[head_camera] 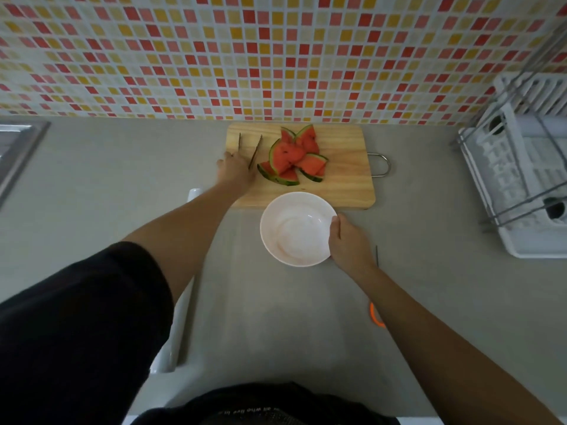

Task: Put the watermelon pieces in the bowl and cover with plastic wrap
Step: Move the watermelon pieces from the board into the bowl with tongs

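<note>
The left hand (236,173) shows only its back. Its fingers are hidden, closed around the near end of one pair of metal tongs (255,152), whose two thin toothed arms stand spread apart over the left part of the wooden cutting board (343,167).

The watermelon pieces (294,157) lie in one overlapping heap in the middle of that board. About six wedges show, though the overlap makes the count unsure.

One white bowl (294,231) sits on the grey counter (92,185), touching the board's near edge, with nothing in it. The right hand (348,242) holds its right rim with the thumb over the edge; the other fingers are out of sight behind the bowl.

A long white object (181,317) lies mostly hidden under the left forearm. An orange ring (376,317) peeks out beside the right forearm.

A white dish rack (521,179) is cut off at the right edge, and a steel sink (18,145) at the left.
</note>
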